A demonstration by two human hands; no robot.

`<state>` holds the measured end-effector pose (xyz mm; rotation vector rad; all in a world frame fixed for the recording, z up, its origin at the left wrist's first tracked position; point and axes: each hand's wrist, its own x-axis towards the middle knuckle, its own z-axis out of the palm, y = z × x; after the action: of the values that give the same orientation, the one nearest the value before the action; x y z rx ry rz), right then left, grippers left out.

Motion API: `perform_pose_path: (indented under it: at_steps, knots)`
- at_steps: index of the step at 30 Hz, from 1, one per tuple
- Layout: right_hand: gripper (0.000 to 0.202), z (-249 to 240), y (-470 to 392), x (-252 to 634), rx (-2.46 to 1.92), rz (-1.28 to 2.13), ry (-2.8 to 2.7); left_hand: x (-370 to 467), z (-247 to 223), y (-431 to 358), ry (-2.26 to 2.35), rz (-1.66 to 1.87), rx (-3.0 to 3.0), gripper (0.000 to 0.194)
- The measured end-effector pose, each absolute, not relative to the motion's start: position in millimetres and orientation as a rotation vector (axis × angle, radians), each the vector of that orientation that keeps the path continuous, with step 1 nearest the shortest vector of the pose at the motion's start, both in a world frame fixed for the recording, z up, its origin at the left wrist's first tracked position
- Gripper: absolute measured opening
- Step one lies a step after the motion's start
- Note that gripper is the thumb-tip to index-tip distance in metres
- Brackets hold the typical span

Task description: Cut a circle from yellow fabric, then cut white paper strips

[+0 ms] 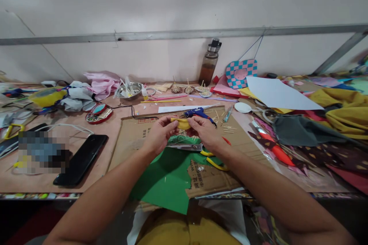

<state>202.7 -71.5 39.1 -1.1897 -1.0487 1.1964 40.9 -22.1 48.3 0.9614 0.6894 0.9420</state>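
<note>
A small piece of yellow fabric (182,123) is stretched between my two hands above the cardboard. My left hand (160,132) pinches its left end, and my right hand (202,128) pinches its right end. Just below lie scissors (186,146) with yellow handles and a bundle of green thread (182,139). A sheet of green paper (162,178) covers the near part of the cardboard (129,138). Behind my right hand rests a blue glue gun (197,112), with loose wooden sticks (228,127) to its right.
A black phone (82,159) lies on the left. At the back stand a bottle (209,63) of brown liquid and a metal bowl (130,90). White paper (283,92) and fabric scraps (304,130) pile up on the right. A checkered heart-shaped piece (241,73) hangs against the wall.
</note>
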Motion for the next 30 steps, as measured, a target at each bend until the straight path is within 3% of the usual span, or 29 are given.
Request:
perform_pose_path:
  at_steps: [4,7,10,13,22,30]
  knots:
    - [0.043,37.0,-74.7,201.8,-1.257,0.892,-1.143,41.7,52.1,-22.3,0.724,1.007,0.956,0.044]
    - [0.045,38.6,-79.3,199.4,-1.223,0.659,-1.28,42.2,54.2,-24.1,0.743,1.004,1.012,0.041]
    - [0.029,39.0,-81.3,198.4,-1.235,0.584,-1.438,42.6,54.7,-25.8,0.743,0.981,1.056,0.039]
    - [0.015,37.4,-79.9,199.0,-1.264,0.625,-1.441,43.3,54.7,-26.7,0.747,0.946,1.064,0.04]
    - [0.039,38.2,-79.6,193.7,-1.162,1.001,-1.283,45.3,52.9,-28.1,0.739,0.908,0.998,0.047]
    - [0.039,42.9,-77.1,195.0,-1.107,1.142,-1.094,44.1,51.8,-25.4,0.721,0.919,1.019,0.044]
